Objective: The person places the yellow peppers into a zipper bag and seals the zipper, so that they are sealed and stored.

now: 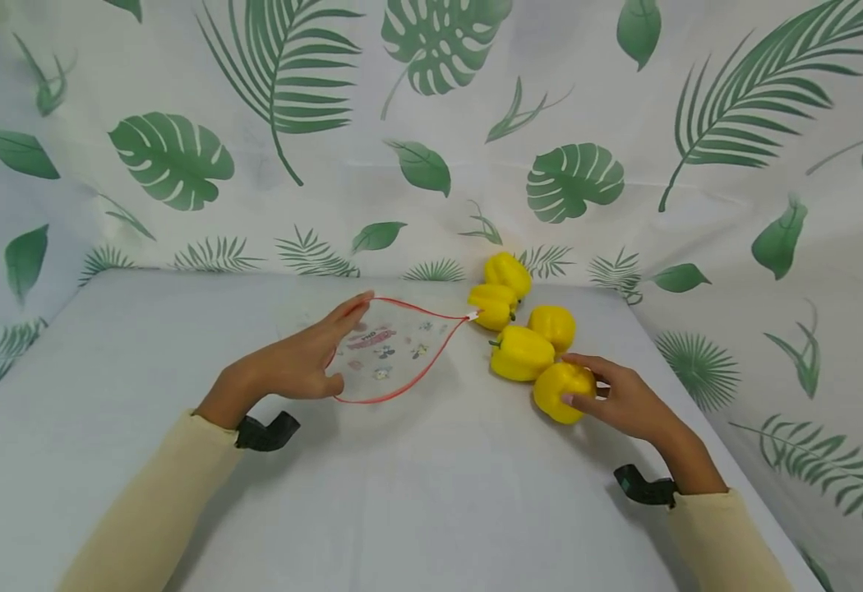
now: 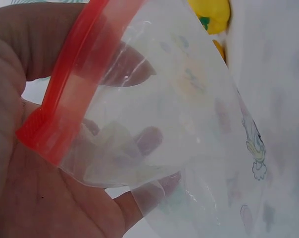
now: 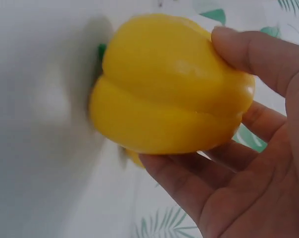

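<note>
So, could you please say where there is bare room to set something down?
The table is bare between its left edge and the left hand and left sleeve, and along the front between that sleeve and the right sleeve. Centre and right are crowded with the clear bag and five yellow peppers, one in the right hand.

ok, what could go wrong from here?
The thin bag could fold shut if the left hand, spread at its open mouth, slips. The held pepper looks smooth and round, so it might slide out of the right hand. Moving it could nudge the neighbouring pepper.
</note>
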The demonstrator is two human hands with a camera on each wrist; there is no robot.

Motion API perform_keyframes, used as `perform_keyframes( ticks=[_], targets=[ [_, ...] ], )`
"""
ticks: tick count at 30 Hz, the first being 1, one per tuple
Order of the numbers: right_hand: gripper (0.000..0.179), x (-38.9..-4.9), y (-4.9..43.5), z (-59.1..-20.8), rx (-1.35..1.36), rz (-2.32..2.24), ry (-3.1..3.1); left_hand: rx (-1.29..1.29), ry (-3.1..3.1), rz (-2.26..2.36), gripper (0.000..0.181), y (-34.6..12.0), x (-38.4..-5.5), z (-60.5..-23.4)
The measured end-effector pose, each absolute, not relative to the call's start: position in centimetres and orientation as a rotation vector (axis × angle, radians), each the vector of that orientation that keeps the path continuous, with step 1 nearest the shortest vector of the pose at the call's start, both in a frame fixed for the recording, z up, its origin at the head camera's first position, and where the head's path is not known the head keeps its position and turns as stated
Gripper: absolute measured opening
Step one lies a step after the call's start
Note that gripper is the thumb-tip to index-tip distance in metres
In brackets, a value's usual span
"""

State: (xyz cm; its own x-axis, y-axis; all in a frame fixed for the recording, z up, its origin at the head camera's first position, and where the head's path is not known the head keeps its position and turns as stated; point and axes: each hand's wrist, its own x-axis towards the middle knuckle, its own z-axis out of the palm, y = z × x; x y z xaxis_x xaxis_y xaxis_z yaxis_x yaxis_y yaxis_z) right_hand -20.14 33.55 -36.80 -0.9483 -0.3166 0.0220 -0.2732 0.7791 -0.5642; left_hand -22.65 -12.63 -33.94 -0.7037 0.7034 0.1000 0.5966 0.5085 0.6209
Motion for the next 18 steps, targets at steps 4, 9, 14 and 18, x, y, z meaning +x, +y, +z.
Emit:
perform_keyframes(
  ticks=[4, 9, 14, 18],
  targets=[
    [0.063, -20.3, 33.0, -36.2, -0.507, -0.926, 2.843, 1.111, 2.589, 0.968, 0.095, -12.8, -22.7, -34.1],
    [0.062, -19.9, 32.4, -35.4, -0.550, -0.969, 2.786, 1.114, 2.584, 0.964, 0.095, -12.7, -22.7, -34.2],
    [0.060, -19.7, 32.1, -34.7, -0.588, -0.986, 2.763, 1.110, 2.592, 0.951, 0.096, -12.6, -22.7, -34.3],
    [0.058, -19.8, 31.8, -34.6, -0.622, -1.021, 2.761, 1.100, 2.591, 0.957, 0.096, -12.7, -22.7, -34.3]
  ],
)
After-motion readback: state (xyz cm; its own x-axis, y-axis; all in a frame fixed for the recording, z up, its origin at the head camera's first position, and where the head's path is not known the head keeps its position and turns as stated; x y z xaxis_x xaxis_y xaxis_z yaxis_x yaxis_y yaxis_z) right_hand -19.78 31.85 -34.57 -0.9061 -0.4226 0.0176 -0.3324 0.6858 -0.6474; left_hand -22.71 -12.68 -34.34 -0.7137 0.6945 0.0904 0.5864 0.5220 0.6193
